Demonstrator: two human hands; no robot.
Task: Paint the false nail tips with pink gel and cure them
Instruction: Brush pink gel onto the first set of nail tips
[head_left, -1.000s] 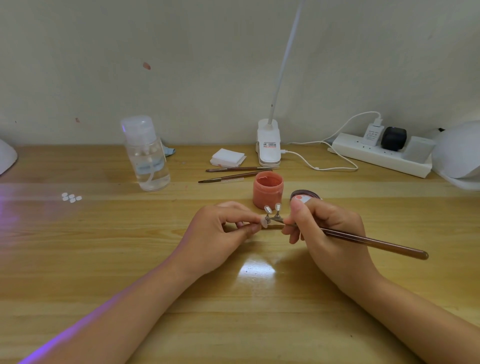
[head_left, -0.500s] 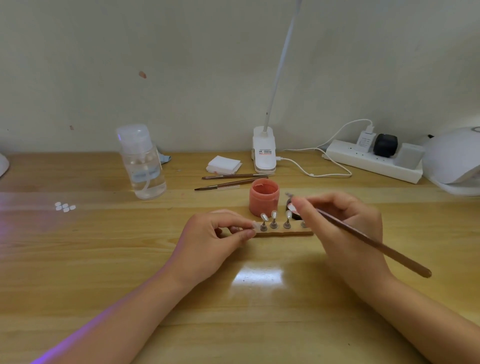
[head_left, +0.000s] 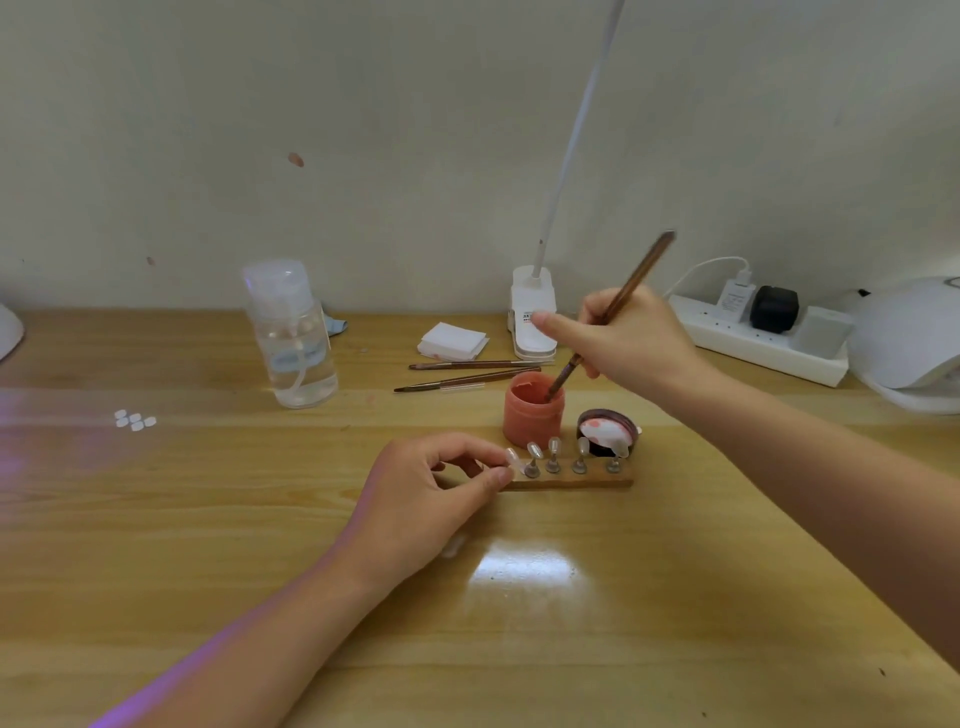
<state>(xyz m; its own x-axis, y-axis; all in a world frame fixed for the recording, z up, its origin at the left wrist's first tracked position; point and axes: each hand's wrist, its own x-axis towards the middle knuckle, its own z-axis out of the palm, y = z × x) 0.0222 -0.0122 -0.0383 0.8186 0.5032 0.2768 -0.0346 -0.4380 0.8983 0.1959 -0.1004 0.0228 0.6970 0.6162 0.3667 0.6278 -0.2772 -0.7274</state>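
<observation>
A wooden strip holder (head_left: 571, 481) lies on the table with several clear false nail tips (head_left: 554, 448) standing on small metal stands. My left hand (head_left: 431, 493) pinches the leftmost end of the holder between thumb and forefinger. Just behind it stands an open pink gel pot (head_left: 533, 408), with its dark lid (head_left: 607, 431) beside it on the right. My right hand (head_left: 631, 340) grips a brown brush (head_left: 618, 306), and the brush tip sits inside the pot.
A clear pump bottle (head_left: 291, 338) stands at back left, with loose nail tips (head_left: 134, 419) left of it. Two spare brushes (head_left: 467, 375), white pads (head_left: 451, 340), a clip lamp base (head_left: 532, 317), a power strip (head_left: 763, 338) and a white curing lamp (head_left: 914, 343) line the back.
My right hand lifted off the holder, swung the brush upright and dipped its tip into the pink pot. My left hand stayed on the holder's left end, now resting flat on the table.
</observation>
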